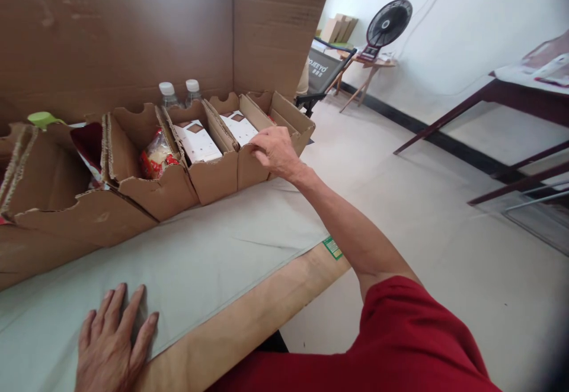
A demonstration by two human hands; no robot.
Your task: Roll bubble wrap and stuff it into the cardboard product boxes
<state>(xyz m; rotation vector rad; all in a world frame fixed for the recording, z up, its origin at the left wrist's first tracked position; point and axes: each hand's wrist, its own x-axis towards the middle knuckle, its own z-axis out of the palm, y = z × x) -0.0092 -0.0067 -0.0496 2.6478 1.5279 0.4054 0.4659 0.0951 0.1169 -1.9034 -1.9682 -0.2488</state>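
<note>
Several open cardboard boxes stand side by side in a row on a pale green cloth [213, 232]. My right hand [278, 150] is at the right end of the row, its fingers curled over the front rim of the cardboard box [252, 166] second from the right. A white carton [240, 126] with brown diamond marks lies inside that box. Another white carton [198, 141] is in the box to its left. My left hand [111, 335] lies flat on the cloth near the table's front edge, fingers spread, holding nothing.
Two capped clear bottles [167, 91] stand behind the boxes, before a tall cardboard panel [146, 30]. A red and clear food packet [156, 158] and a green lid [43, 119] show at the left. Beyond are a chair [322, 72], a fan [386, 24] and a dark table [493, 92].
</note>
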